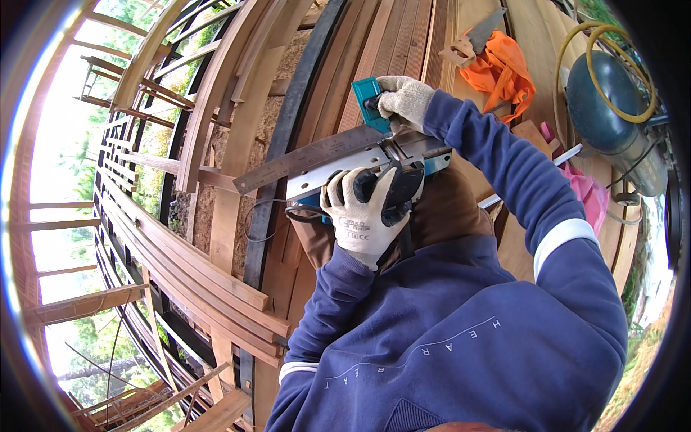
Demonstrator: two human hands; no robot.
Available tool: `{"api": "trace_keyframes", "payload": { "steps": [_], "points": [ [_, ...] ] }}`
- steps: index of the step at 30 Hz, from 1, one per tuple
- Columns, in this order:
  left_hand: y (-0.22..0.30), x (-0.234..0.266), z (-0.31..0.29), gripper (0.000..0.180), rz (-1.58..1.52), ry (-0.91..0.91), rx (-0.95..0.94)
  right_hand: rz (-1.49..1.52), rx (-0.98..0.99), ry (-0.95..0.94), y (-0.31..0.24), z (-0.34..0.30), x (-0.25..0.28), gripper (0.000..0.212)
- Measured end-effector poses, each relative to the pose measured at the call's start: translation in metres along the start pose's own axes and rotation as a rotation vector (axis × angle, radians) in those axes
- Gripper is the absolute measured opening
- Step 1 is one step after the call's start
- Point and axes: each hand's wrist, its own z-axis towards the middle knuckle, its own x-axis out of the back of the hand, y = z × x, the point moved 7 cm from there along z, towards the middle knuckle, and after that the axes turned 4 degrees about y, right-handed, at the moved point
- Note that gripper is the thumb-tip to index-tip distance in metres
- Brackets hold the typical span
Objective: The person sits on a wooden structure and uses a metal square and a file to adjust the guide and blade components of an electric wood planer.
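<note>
An electric planer (338,167) lies bottom-up across my lap, its metal sole facing upward and its black handle near me. My left hand (363,219), in a white work glove, is wrapped round the planer's black part. In my gloved right hand (409,101) is the teal stock of a try square (366,108). The square's long steel blade stretches left along the planer's sole and past its front end. Whether the blade rests fully on the sole I cannot tell. My right fingertips are partly hidden behind the stock.
A handsaw (484,30) and an orange cloth (502,68) lie on the boards ahead. To the right stand a dark tank (603,97) with a yellow hose (592,39) and a pink bag (586,194). Stacked planks (194,263) and a dark joist (288,137) with gaps beside it lie left.
</note>
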Motion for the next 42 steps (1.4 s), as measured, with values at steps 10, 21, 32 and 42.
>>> {"api": "trace_keyframes", "payload": {
  "steps": [10, 21, 32, 42],
  "points": [
    [0.000, 0.000, 0.000, 0.074, 0.009, -0.003, 0.004, -0.030, 0.018, -0.019, 0.009, 0.009, 0.003, 0.024],
    [-0.001, -0.001, 0.000, 0.074, 0.010, 0.002, 0.002, -0.020, 0.023, 0.018, 0.001, 0.002, -0.002, 0.020],
    [-0.001, 0.000, 0.001, 0.069, -0.015, -0.020, 0.029, -0.036, 0.023, 0.013, 0.006, 0.007, 0.001, 0.017],
    [-0.001, -0.001, 0.001, 0.070, -0.012, -0.047, 0.035, -0.028, 0.007, -0.005, 0.007, 0.006, 0.002, 0.023]
  ]
}}
